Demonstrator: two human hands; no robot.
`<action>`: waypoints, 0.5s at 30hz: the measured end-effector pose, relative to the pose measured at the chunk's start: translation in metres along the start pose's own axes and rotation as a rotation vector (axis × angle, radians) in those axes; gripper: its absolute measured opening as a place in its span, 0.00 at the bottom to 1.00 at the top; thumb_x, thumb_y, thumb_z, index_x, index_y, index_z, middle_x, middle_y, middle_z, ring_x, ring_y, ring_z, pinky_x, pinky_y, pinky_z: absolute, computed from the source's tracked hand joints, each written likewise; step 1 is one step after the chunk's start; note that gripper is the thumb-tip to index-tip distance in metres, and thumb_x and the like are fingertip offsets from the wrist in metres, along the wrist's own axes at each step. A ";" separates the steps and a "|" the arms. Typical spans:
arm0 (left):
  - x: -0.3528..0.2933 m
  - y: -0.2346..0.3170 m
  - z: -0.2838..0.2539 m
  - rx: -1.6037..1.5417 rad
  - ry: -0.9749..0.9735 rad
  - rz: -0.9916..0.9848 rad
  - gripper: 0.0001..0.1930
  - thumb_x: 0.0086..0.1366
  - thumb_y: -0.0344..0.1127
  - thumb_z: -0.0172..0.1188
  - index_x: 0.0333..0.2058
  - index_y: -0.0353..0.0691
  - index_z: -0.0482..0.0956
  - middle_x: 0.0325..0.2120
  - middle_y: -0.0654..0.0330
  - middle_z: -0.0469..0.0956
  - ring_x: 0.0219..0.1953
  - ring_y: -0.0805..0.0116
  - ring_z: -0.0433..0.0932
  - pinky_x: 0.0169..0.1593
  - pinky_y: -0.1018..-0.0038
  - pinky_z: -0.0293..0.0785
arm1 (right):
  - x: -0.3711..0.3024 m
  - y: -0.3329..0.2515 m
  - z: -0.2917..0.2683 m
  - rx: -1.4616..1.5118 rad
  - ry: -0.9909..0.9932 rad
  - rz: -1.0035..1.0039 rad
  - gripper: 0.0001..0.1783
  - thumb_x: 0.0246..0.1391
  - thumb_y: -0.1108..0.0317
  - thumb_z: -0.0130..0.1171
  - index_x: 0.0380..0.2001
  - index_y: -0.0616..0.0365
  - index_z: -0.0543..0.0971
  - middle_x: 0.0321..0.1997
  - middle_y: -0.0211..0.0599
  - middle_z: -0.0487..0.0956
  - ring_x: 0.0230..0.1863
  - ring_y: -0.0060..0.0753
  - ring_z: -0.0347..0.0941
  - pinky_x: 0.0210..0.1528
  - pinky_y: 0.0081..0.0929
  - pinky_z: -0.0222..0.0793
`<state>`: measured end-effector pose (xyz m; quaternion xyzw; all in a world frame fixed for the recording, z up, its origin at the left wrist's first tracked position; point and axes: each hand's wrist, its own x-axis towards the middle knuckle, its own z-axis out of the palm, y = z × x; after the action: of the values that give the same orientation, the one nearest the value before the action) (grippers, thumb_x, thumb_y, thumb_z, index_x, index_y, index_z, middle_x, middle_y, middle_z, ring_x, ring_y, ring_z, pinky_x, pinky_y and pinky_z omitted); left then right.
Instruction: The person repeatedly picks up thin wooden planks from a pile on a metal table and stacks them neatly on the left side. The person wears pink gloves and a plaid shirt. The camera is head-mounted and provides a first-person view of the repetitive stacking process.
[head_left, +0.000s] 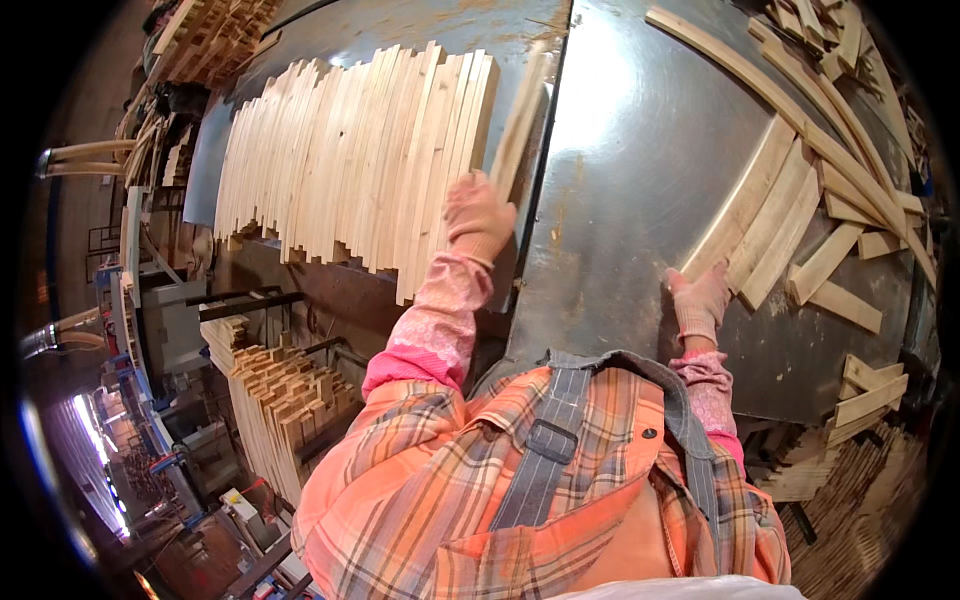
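My left hand point(478, 218), in a pale pinkish glove, is closed at the near end of a slightly blurred wooden slat point(522, 120). Its fingers also reach against the right end of a long row of wooden slats point(360, 150), standing tightly side by side on the metal surface. The exact finger contact is partly hidden. Over on the right, my gloved right hand point(700, 300) grips the near end of a wooden board point(735, 205), thumb and fingers on either side. Beside that board lies a second wooden board point(782, 225).
A dark seam divides the metal table point(600, 200). Long curved strips point(780, 95) and short wood pieces point(828, 262) lie at the right. More stacked slats point(285, 400) stand lower left, below table height. A wood pile point(215, 40) rises at far left.
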<state>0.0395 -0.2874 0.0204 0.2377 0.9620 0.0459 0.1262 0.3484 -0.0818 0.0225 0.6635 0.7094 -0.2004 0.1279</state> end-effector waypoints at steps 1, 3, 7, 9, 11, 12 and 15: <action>0.003 -0.010 0.011 0.063 0.139 0.066 0.29 0.59 0.49 0.64 0.57 0.41 0.80 0.59 0.43 0.74 0.62 0.42 0.72 0.65 0.54 0.69 | 0.006 -0.004 -0.001 0.019 0.060 -0.005 0.59 0.46 0.52 0.77 0.73 0.65 0.56 0.68 0.63 0.71 0.68 0.60 0.70 0.69 0.48 0.67; 0.005 -0.041 0.021 0.053 0.126 0.094 0.36 0.64 0.53 0.62 0.68 0.45 0.70 0.67 0.44 0.67 0.71 0.43 0.61 0.72 0.52 0.59 | 0.007 -0.016 -0.003 0.033 0.169 0.003 0.59 0.45 0.54 0.78 0.73 0.66 0.56 0.68 0.65 0.70 0.68 0.60 0.69 0.69 0.48 0.67; -0.013 -0.074 0.027 -0.023 0.173 0.017 0.38 0.59 0.51 0.65 0.66 0.43 0.70 0.64 0.48 0.69 0.68 0.44 0.64 0.71 0.52 0.59 | -0.004 -0.033 0.001 0.040 0.115 -0.130 0.60 0.45 0.55 0.77 0.73 0.65 0.55 0.68 0.65 0.70 0.68 0.60 0.69 0.69 0.47 0.67; -0.014 -0.084 0.024 0.072 0.286 0.052 0.37 0.57 0.49 0.68 0.64 0.42 0.73 0.62 0.47 0.72 0.65 0.42 0.68 0.68 0.51 0.64 | -0.004 -0.042 0.010 0.003 0.062 -0.081 0.62 0.44 0.56 0.77 0.74 0.65 0.51 0.69 0.64 0.68 0.68 0.61 0.69 0.70 0.45 0.67; -0.004 -0.084 0.023 -0.074 0.217 0.096 0.36 0.56 0.45 0.70 0.63 0.39 0.75 0.61 0.44 0.73 0.65 0.42 0.69 0.68 0.57 0.67 | -0.002 -0.046 0.015 0.010 -0.015 0.078 0.67 0.44 0.56 0.77 0.76 0.65 0.45 0.71 0.63 0.65 0.68 0.63 0.68 0.70 0.44 0.67; 0.004 -0.080 0.021 -0.106 0.132 0.102 0.35 0.57 0.43 0.70 0.63 0.38 0.75 0.61 0.43 0.73 0.66 0.42 0.69 0.68 0.58 0.66 | -0.003 -0.047 0.014 0.029 0.025 0.080 0.69 0.44 0.56 0.77 0.77 0.65 0.41 0.72 0.63 0.63 0.68 0.64 0.68 0.71 0.43 0.66; 0.016 -0.059 0.014 -0.313 0.376 0.211 0.33 0.59 0.43 0.70 0.62 0.35 0.75 0.59 0.42 0.75 0.64 0.42 0.71 0.68 0.57 0.67 | -0.025 -0.047 0.001 0.178 -0.066 -0.054 0.70 0.43 0.56 0.78 0.78 0.63 0.42 0.73 0.63 0.62 0.68 0.63 0.68 0.71 0.44 0.66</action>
<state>0.0032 -0.3315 -0.0051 0.3015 0.9197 0.2503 -0.0249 0.3042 -0.1060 0.0378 0.6459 0.7019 -0.2876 0.0864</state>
